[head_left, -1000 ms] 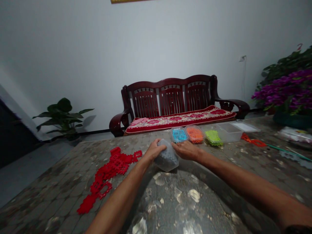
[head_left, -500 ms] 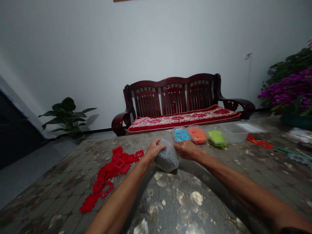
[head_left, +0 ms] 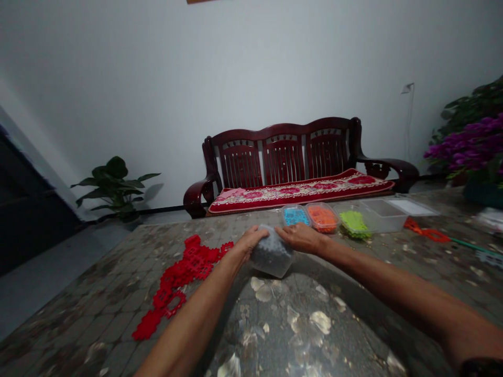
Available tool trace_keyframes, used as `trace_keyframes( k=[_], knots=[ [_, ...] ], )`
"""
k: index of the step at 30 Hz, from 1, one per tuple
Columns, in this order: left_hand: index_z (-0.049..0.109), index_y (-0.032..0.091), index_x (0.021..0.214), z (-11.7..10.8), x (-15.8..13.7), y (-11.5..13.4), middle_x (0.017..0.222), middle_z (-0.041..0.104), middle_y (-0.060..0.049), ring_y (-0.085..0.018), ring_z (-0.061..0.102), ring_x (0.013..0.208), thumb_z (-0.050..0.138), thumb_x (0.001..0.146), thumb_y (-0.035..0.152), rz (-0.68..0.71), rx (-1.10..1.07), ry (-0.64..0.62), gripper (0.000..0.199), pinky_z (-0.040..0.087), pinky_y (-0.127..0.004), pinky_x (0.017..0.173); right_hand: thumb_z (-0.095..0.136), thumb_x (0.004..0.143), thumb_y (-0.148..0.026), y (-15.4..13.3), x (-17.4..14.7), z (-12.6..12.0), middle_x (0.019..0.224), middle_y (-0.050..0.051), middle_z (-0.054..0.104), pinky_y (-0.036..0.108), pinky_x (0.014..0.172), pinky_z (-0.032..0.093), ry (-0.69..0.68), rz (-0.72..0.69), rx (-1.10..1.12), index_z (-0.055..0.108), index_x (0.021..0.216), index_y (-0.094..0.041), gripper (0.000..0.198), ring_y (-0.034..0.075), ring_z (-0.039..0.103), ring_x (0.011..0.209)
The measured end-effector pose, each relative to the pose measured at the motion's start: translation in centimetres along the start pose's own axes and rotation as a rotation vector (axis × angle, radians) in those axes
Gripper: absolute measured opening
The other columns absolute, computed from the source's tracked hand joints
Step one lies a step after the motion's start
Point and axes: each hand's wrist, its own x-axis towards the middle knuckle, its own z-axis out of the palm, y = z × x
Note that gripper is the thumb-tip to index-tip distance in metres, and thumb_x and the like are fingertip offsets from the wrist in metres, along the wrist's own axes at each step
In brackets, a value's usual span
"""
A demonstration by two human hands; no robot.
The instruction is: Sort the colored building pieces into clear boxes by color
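Both hands, left hand [head_left: 248, 242] and right hand [head_left: 299, 236], each keep a closed grip on the clear tub [head_left: 271, 256] at frame centre, above the table [head_left: 298, 324].

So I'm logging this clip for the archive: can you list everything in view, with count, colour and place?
clear tub of grey pieces: 1, table centre, between both hands
red lattice piece: 1, table left
blue tub: 1, far edge
orange tub: 1, beside blue
green pieces: 1 pile, beside orange
empty clear box: 1, far right
table: 1, mottled brown
bench: 1, dark red wood, by wall
potted plant: 1, green, floor left
purple flowers: 1 cluster, right
left hand: on tub
right hand: on tub
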Motion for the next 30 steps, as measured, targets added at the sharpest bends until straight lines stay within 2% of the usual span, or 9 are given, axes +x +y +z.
trace_keyframes(
  k=[4,10,13,16,20,25,28,30],
  knots=[
    [0.067,0.015,0.095,0.1,0.2,-0.4,0.060,0.064,0.003,-0.013,0.059,0.051,0.071,0.070,0.030,-0.065,-0.071,-0.040,0.029,0.044,-0.021,0.049,0.042,0.096,-0.009,-0.1,0.5,-0.6,0.097,0.019,0.075,0.028,0.068,0.050,-0.047,0.009,0.028,0.059,0.119,-0.009,0.029,0.026,0.074,0.088],
    [0.068,0.016,0.101,0.4,-0.5,-0.7,0.066,0.065,0.003,-0.013,0.060,0.055,0.071,0.068,0.024,-0.022,-0.108,0.021,0.034,0.044,-0.021,0.052,0.050,0.090,-0.015,-0.5,0.4,-1.1,0.097,0.018,0.076,0.028,0.068,0.046,-0.035,0.096,0.103,0.068,0.108,-0.011,0.026,0.026,0.073,0.087],
    [0.068,0.016,0.104,0.7,-1.0,-0.6,0.074,0.067,0.002,-0.013,0.061,0.061,0.071,0.065,0.018,0.024,-0.101,0.072,0.039,0.045,-0.020,0.054,0.056,0.085,-0.018,-0.5,0.2,-0.8,0.093,0.017,0.077,0.027,0.068,0.044,0.011,0.152,0.184,0.073,0.098,-0.012,0.022,0.025,0.072,0.084],
    [0.069,0.015,0.102,1.2,-1.7,-0.5,0.077,0.069,0.000,-0.014,0.063,0.066,0.070,0.064,0.014,0.051,-0.095,0.086,0.038,0.046,-0.020,0.057,0.057,0.082,-0.017,-0.2,0.1,-0.1,0.089,0.016,0.078,0.028,0.068,0.044,0.105,0.277,0.280,0.075,0.092,-0.013,0.021,0.024,0.072,0.082],
    [0.070,0.015,0.102,1.5,-2.6,-0.8,0.086,0.072,-0.002,-0.017,0.066,0.073,0.069,0.065,0.014,0.077,-0.092,0.076,0.037,0.049,-0.022,0.061,0.049,0.085,-0.012,0.2,0.0,1.0,0.096,0.013,0.079,0.028,0.073,0.049,0.181,0.346,0.352,0.076,0.102,-0.014,0.032,0.022,0.073,0.086],
    [0.068,0.017,0.111,0.8,-2.9,-1.0,0.096,0.072,-0.004,-0.020,0.067,0.084,0.070,0.066,0.018,0.135,-0.074,0.088,0.045,0.052,-0.025,0.070,0.049,0.091,-0.018,-0.4,-1.1,2.3,0.112,0.008,0.077,0.033,0.088,0.054,0.395,0.264,0.719,0.073,0.116,-0.020,0.035,0.021,0.072,0.100],
    [0.067,0.017,0.111,0.5,-2.9,-1.1,0.097,0.071,-0.004,-0.021,0.067,0.087,0.071,0.066,0.020,0.164,-0.048,0.093,0.045,0.052,-0.026,0.074,0.057,0.092,-0.028,-1.0,-1.8,2.4,0.122,0.012,0.073,0.037,0.092,0.053,0.437,0.209,0.658,0.067,0.127,-0.019,0.037,0.024,0.069,0.109],
    [0.066,0.017,0.110,0.4,-2.8,-1.1,0.097,0.071,-0.004,-0.021,0.067,0.089,0.072,0.066,0.021,0.175,-0.021,0.099,0.045,0.052,-0.026,0.077,0.056,0.094,-0.027,-1.4,-1.9,2.1,0.121,0.014,0.072,0.037,0.090,0.054,0.388,0.208,0.512,0.064,0.129,-0.018,0.037,0.026,0.069,0.107]
  ],
)
